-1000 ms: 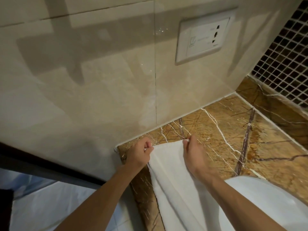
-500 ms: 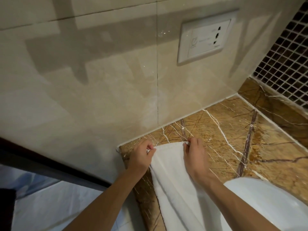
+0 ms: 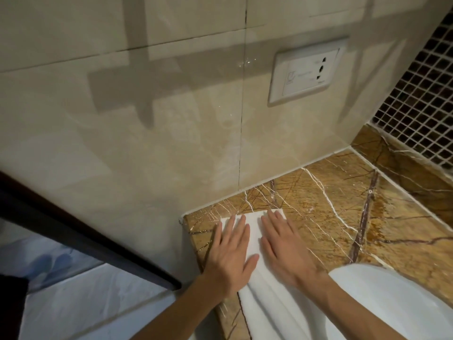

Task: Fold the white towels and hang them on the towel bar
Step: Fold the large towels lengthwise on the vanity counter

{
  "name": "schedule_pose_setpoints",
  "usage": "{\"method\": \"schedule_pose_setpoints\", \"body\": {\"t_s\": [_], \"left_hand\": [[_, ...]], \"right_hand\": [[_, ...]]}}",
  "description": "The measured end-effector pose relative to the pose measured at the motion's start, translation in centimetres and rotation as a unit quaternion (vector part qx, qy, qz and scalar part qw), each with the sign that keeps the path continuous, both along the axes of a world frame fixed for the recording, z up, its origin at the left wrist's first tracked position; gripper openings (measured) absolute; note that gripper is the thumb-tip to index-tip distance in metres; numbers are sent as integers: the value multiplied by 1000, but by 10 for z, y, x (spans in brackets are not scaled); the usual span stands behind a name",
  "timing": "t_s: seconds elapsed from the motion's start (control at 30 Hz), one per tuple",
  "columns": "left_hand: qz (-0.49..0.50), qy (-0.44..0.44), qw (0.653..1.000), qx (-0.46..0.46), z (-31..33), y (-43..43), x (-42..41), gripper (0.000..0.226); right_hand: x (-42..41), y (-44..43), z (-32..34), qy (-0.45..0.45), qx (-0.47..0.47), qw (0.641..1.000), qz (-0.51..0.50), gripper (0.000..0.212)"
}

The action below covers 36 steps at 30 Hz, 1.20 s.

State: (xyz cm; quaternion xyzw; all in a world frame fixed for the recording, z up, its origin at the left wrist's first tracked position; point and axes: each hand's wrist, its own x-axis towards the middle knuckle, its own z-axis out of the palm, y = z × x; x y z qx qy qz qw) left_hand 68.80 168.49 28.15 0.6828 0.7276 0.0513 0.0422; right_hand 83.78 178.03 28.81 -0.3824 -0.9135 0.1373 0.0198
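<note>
A white towel lies lengthwise on the brown marble counter, its far end close to the beige wall and its near part wrinkled toward the bottom edge. My left hand rests flat on the towel's left side, fingers spread and pointing to the wall. My right hand lies flat on the right side, likewise spread. Both palms press on the cloth and neither grips it. No towel bar is in view.
A white basin rim curves at the lower right. A white wall socket sits on the beige tiles above the counter. Dark mosaic tiles cover the right wall. A dark frame runs diagonally at the left.
Both hands have let go of the towel's far corners and now lie flat and open on it. The towel's far end has settled onto the counter.
</note>
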Motion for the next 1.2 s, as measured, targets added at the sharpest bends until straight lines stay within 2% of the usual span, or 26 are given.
{"method": "schedule_pose_setpoints", "body": {"t_s": [0.13, 0.27, 0.53, 0.73, 0.87, 1.0, 1.2], "left_hand": [[-2, 24, 995, -97, -12, 4, 2, 76], [-5, 36, 993, -113, -11, 7, 0, 72], [18, -12, 994, -105, 6, -10, 10, 67], [5, -41, 993, -111, 20, -38, 43, 63], [1, -41, 993, -113, 23, -60, 63, 63], [28, -64, 992, -106, 22, -80, 85, 62], [68, -152, 983, -74, 24, -119, 111, 64]], "right_hand": [[1, -1, -8, -80, 0, 997, 23, 59], [1, 1, -8, -93, 1, 995, 21, 59], [27, -28, 4, -5, -25, 1000, 8, 57], [66, -68, 17, 59, -34, 998, 10, 44], [97, -104, 25, 75, -46, 996, -3, 47], [135, -139, 33, 36, -51, 998, -28, 51], [205, -185, 31, -33, -91, 992, -85, 59]]}}
